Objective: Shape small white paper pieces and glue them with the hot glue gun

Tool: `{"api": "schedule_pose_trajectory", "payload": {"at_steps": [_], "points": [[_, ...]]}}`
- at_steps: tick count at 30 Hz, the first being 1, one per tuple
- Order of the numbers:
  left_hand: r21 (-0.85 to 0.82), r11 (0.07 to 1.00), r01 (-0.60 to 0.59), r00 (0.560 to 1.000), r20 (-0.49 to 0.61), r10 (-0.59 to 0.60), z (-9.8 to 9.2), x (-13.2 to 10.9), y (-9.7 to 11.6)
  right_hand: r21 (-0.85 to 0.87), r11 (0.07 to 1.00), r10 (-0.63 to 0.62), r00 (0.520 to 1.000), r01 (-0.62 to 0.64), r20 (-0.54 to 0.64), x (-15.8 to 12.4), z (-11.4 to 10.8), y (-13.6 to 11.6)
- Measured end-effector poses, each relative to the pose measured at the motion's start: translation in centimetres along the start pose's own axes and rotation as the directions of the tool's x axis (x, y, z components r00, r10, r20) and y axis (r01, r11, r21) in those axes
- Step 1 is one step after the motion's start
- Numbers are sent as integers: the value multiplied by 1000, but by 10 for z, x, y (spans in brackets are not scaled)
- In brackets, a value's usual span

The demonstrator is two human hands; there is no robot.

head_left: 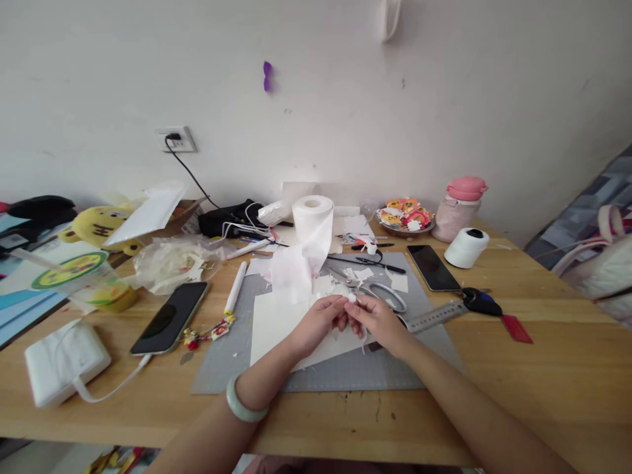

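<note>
Forearms (217,421) | L hand (323,319) + R hand (378,319): grip pinching wht. pc. (351,298), prob. paper | ruler (437,317) marks illegible

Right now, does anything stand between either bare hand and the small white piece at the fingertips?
Nothing visible does: the bare left hand and bare right hand both touch the small white piece. The grey-handled scissors lie beyond them.

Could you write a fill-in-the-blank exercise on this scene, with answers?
1. The left hand and right hand meet at a small piece coloured ____.
2. The pale bangle is on the ____ arm.
3. The bottle beside the spool has a lid coloured ____.

Missing words: white; left; pink.
</note>
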State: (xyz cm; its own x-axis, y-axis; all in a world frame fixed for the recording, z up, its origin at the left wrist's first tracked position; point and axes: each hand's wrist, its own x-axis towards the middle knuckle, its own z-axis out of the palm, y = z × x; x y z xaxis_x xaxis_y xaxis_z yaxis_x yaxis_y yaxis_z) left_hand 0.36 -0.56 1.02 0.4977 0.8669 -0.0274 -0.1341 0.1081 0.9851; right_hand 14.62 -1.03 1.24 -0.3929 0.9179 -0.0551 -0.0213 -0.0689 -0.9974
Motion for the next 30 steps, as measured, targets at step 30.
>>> {"api": "schedule_pose_trajectory", "payload": {"at_steps": [30], "points": [[297, 951, -83, 996, 4, 85, -5, -5, 1, 339, 938, 116, 989, -78, -94, 4, -4, 1]]}}
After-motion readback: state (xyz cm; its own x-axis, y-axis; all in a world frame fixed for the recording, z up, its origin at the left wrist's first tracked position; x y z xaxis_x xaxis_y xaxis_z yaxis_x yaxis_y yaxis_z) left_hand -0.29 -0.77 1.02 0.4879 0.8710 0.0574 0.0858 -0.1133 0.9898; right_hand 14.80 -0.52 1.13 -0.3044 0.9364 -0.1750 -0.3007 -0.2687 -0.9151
